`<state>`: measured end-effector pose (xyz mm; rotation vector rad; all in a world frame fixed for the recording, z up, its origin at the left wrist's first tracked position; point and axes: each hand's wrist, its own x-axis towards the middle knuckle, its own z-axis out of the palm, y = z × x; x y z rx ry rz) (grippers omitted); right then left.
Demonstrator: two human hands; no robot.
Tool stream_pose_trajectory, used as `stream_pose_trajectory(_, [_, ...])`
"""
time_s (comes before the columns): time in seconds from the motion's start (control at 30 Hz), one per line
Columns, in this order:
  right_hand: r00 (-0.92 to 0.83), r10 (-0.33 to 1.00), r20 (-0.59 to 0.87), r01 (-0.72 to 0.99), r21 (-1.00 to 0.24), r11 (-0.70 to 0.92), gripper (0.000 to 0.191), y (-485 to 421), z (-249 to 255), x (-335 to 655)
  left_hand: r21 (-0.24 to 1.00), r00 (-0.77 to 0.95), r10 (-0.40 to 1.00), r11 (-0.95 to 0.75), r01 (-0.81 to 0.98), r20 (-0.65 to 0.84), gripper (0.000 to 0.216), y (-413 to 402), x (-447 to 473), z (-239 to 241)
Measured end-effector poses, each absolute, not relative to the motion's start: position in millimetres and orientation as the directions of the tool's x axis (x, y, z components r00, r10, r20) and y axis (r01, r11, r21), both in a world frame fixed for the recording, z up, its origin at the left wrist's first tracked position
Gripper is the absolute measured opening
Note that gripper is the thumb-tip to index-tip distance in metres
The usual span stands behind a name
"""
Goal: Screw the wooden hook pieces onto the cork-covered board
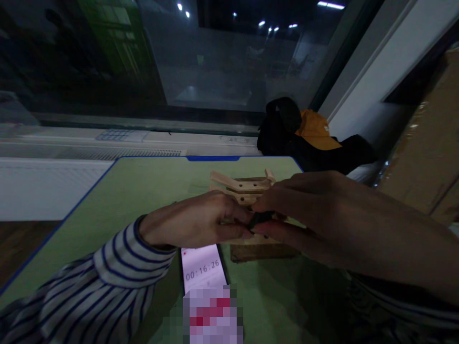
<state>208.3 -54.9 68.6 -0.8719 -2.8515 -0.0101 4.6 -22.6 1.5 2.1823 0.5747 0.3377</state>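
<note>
Over the green table both of my hands meet at a small wooden assembly (pixel 251 185) of pale curved strips with drilled holes. Under it shows a darker wooden block (pixel 247 253). My right hand (pixel 308 210) pinches a small dark piece (pixel 261 219) between thumb and fingers; its exact kind is unclear. Beside it, my left hand (pixel 204 217) is closed, thumb and fingers pressed together close to the dark piece and the wood. What the left fingertips grip is hidden. The hands cover the middle and much of the near side of the assembly.
A phone (pixel 201 267) showing a timer lies below my left wrist, its lower part pixelated. The green tabletop (pixel 143 184) has a blue edge. Behind it are a window sill, a black bag (pixel 278 124) and an orange cap (pixel 317 130). Cardboard (pixel 423 143) stands right.
</note>
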Motion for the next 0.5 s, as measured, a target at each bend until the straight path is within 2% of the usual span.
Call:
stream_pose_trajectory(0.23, [-0.846, 0.514, 0.145, 0.496, -0.142, 0.857, 0.024, -54.9, 68.2, 208.0, 0.812, 0.817, 0.573, -0.504, 0.295, 0.059, 0.023, -24.2, 6.2, -1.0])
stream_pose_trajectory(0.4, [-0.878, 0.44, 0.187, 0.423, -0.122, 0.898, 0.023, -55.7, 69.5, 211.5, 0.809, 0.848, 0.526, -0.526, 0.263, 0.066, 0.017, -23.8, 6.5, 0.6])
stream_pose_trajectory(0.5, [-0.857, 0.478, 0.191, 0.466, -0.107, 0.878, 0.015, -54.3, 69.2, 211.8, 0.796, 0.871, 0.489, -0.545, 0.263, 0.047, 0.02, -23.0, 7.3, 1.1])
